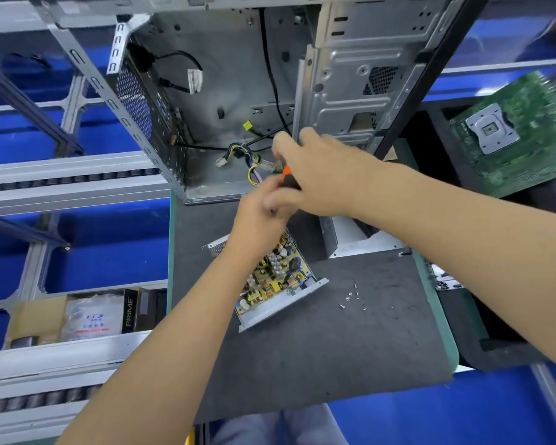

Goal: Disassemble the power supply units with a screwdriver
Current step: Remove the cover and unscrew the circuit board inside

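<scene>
While blurred, hands [289, 184] around screwdriver [290, 178].

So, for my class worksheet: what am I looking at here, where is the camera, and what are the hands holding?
The camera sits on a person's head, looking down at their two bare hands. On the grey mat lies an opened power supply, its circuit board showing, with loose screws beside it. Behind stands an empty computer case. The right hand grips a screwdriver with an orange and black handle. The left hand meets it; its grip is blurred.
</scene>
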A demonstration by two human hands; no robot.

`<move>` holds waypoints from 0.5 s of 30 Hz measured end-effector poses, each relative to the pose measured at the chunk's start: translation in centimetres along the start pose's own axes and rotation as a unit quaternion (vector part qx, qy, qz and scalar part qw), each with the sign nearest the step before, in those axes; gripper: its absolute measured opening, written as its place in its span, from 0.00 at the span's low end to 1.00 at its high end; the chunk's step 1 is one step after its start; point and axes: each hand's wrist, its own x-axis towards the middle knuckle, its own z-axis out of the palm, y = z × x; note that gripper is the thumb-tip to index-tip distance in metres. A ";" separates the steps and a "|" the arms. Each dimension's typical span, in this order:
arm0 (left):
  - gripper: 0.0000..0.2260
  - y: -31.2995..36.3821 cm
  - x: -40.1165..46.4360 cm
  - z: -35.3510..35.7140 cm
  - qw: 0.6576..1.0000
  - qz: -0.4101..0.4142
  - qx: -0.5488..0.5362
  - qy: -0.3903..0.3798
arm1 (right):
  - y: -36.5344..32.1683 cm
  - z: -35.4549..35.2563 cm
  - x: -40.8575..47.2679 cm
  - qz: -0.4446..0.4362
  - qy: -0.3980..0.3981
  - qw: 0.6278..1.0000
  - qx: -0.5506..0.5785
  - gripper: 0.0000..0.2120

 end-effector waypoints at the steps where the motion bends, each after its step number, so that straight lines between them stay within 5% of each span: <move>1: 0.11 0.1 0.2 0.3 1.000 -0.004 0.007 0.027 | -0.3 0.1 0.1 0.007 0.028 0.998 -0.052 0.23; 4: 0.17 0.5 0.4 0.7 0.999 -0.015 -0.033 0.041 | -0.4 0.3 0.5 -0.027 0.022 0.997 -0.074 0.12; 7: 0.15 -0.3 -0.2 0.6 0.999 -0.013 -0.044 -0.005 | -0.3 0.0 0.2 -0.002 -0.009 1.000 -0.008 0.19; 9: 0.13 -0.4 -0.2 0.8 0.999 -0.028 -0.023 0.034 | -0.4 0.0 0.0 0.034 0.018 0.998 -0.050 0.20; 12: 0.20 0.1 0.0 1.2 0.996 -0.019 -0.020 0.087 | -0.5 0.4 0.4 -0.029 0.017 0.996 -0.085 0.14; 15: 0.18 -0.1 -0.1 0.9 0.999 0.007 -0.024 0.021 | -0.3 0.0 0.1 -0.036 -0.015 0.999 -0.029 0.21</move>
